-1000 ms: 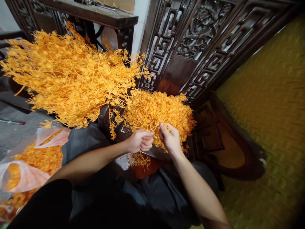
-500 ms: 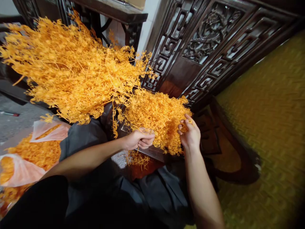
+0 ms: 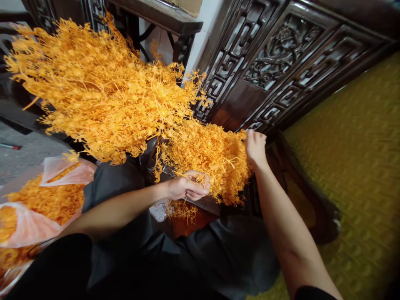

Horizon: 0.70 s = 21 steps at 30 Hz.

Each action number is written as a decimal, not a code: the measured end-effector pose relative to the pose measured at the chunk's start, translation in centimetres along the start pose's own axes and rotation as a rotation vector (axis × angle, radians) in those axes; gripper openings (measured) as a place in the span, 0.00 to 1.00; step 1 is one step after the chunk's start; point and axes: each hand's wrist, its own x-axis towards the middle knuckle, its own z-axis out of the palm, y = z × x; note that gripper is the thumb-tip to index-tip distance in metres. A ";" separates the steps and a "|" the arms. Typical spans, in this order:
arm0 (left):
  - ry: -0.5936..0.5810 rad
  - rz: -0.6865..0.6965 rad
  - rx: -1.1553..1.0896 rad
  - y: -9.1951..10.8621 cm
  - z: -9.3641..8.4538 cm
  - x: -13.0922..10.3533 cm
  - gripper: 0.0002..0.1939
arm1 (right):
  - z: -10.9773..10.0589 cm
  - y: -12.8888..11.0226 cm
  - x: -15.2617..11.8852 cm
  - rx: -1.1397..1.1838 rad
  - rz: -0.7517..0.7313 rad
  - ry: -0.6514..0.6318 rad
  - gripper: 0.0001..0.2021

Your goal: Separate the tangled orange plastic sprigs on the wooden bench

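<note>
A small heap of orange plastic flower sprigs (image 3: pixel 212 154) lies on the dark carved wooden armrest in front of me. My left hand (image 3: pixel 187 187) is closed on thin orange stems at the heap's near edge. My right hand (image 3: pixel 255 146) reaches to the heap's far right side, fingers curled into the sprigs there; whether it grips any is hard to tell. A much larger spread of the same orange branches (image 3: pixel 100 91) fans out to the upper left, overhanging the armrest.
Clear plastic bags of orange sprigs (image 3: pixel 34 208) lie on the grey floor at left. Dark carved wooden furniture panels (image 3: pixel 271 58) rise behind the heap. A yellow woven mat seat (image 3: pixel 359 158) fills the right. My lap is covered in dark grey cloth (image 3: pixel 200 258).
My right hand left the spot beside my left hand and moved right and away, to the heap's far right edge. My left hand stayed put on the stems.
</note>
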 end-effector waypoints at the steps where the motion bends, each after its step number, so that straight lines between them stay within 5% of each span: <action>1: 0.000 0.001 -0.009 0.1 0.0 -0.1 0.18 | 0.2 -0.2 0.3 -0.082 0.013 -0.082 0.30; 4: 0.006 0.010 -0.053 0.6 0.2 -0.2 0.18 | 0.1 -1.9 -0.4 -0.166 0.028 -0.221 0.34; 8: 0.005 0.036 -0.132 1.0 0.2 -0.2 0.18 | -1.7 -6.9 -5.8 0.161 -0.125 -0.016 0.28; 9: 0.007 0.038 -0.134 1.0 0.2 -0.2 0.18 | -2.3 -8.4 -7.8 0.299 -0.048 -0.069 0.26; 12: 0.037 0.029 -0.086 0.7 0.3 -0.4 0.17 | -3.7 -12.6 -13.9 0.488 0.127 -0.540 0.21; 14: 0.060 0.010 -0.044 0.2 0.4 -0.6 0.16 | -4.0 -14.5 -17.0 0.496 0.122 -0.587 0.16; 17: 0.091 -0.051 0.040 -0.7 0.6 -0.6 0.15 | -4.4 -15.0 -19.3 0.527 0.211 -0.475 0.14; 21: 0.167 -0.156 0.368 -1.7 1.0 0.2 0.13 | -5.8 -12.6 -20.6 0.435 0.311 -0.296 0.13</action>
